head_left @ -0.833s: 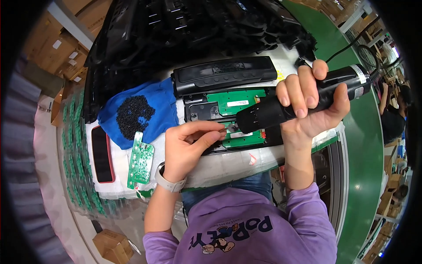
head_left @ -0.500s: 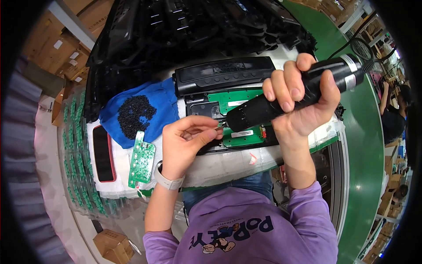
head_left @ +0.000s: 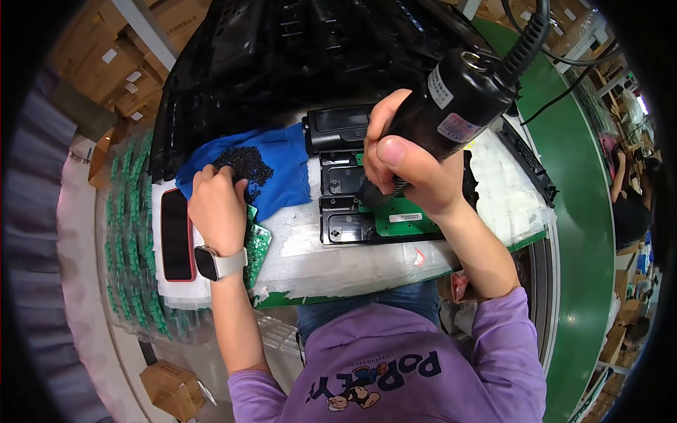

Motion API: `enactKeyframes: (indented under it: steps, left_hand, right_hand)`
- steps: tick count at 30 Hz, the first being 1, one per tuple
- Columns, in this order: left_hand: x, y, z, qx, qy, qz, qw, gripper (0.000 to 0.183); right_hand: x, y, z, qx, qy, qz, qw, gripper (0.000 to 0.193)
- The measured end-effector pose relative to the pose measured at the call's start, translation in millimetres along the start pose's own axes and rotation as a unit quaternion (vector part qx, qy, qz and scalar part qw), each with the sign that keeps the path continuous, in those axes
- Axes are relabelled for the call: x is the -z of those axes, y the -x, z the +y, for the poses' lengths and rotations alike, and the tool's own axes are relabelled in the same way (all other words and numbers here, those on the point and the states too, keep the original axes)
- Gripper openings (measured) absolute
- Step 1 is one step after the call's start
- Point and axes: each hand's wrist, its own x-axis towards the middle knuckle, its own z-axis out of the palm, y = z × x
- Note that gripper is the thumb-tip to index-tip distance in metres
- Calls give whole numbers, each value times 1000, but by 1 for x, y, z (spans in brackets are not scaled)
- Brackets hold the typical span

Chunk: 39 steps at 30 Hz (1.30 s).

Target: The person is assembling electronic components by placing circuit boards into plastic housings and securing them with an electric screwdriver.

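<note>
My right hand [head_left: 417, 163] is wrapped round a black electric screwdriver [head_left: 455, 99], its cable rising from the top end. The driver's nose tilts down over an open black plastic housing [head_left: 347, 229] with a green circuit board [head_left: 402, 220] in it; the bit's tip is hidden. My left hand [head_left: 217, 211] is at the near left edge of a heap of small black screws [head_left: 248, 163] on a blue cloth [head_left: 285, 173]. Its fingers are bent down in a pinch, and whatever they hold is hidden. A loose green circuit board [head_left: 259, 255] lies partly under my left wrist.
A red-edged phone [head_left: 178, 236] lies left of my left hand. Clear trays of green boards [head_left: 130, 233] flank the table. Black housings [head_left: 282, 70] are heaped at the back; a closed black case [head_left: 338, 127] stands behind the open one. A black strip [head_left: 529, 162] lies at right.
My left hand has left the screwdriver's tip and moved left to the screw heap. My right hand has tipped the screwdriver more upright, still over the housing. The view has shifted slightly.
</note>
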Motion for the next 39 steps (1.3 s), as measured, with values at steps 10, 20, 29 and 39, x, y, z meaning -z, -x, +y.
enactKeyframes:
  steps: [10,20,29,39]
  left_hand:
    - [1,-3,7,25,55,66,996,9]
    - [1,-6,16,19,66,34,997,10]
    - [1,-3,38,74,529,-63,843,15]
    - [9,14,68,68,725,-171,663,10]
  right_hand:
    - [-12,-5,1,2,-2,-34,999,17]
    - [-12,-3,9,37,43,-47,997,28]
    - [-5,-10,8,-7,-24,-77,997,26]
    - [3,4,3,48,-64,-60,995,26]
